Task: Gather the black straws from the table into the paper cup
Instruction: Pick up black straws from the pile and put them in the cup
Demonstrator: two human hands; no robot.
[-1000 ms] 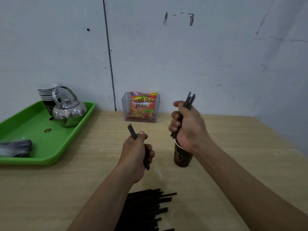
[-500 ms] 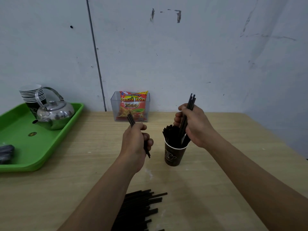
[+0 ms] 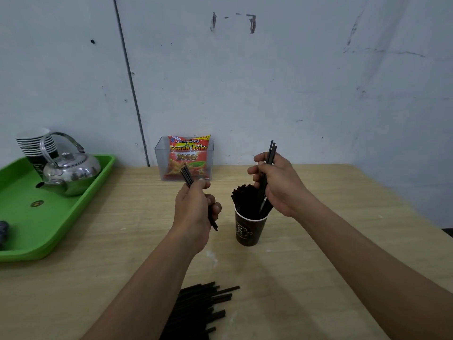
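Note:
A dark brown paper cup point(image 3: 248, 230) stands upright mid-table with several black straws point(image 3: 241, 197) sticking out of it. My right hand point(image 3: 279, 187) grips a small bunch of black straws point(image 3: 270, 152) just above the cup; their lower ends reach into it. My left hand point(image 3: 195, 209), left of the cup, holds a few black straws point(image 3: 186, 176) tilted up and away. A pile of loose black straws point(image 3: 202, 307) lies on the table near the front edge, between my forearms.
A green tray point(image 3: 49, 229) at the left carries a steel kettle point(image 3: 71, 173), a stack of paper cups point(image 3: 34, 143) and a dark object at its left edge. A clear box with a snack bag point(image 3: 188, 155) stands against the wall. The wooden table point(image 3: 331, 241) ends at the right.
My right hand has lowered its bunch of straws so their ends enter the cup, uncovering the cup's rim. My left hand has lifted slightly, still holding its straws. The view shifted a little.

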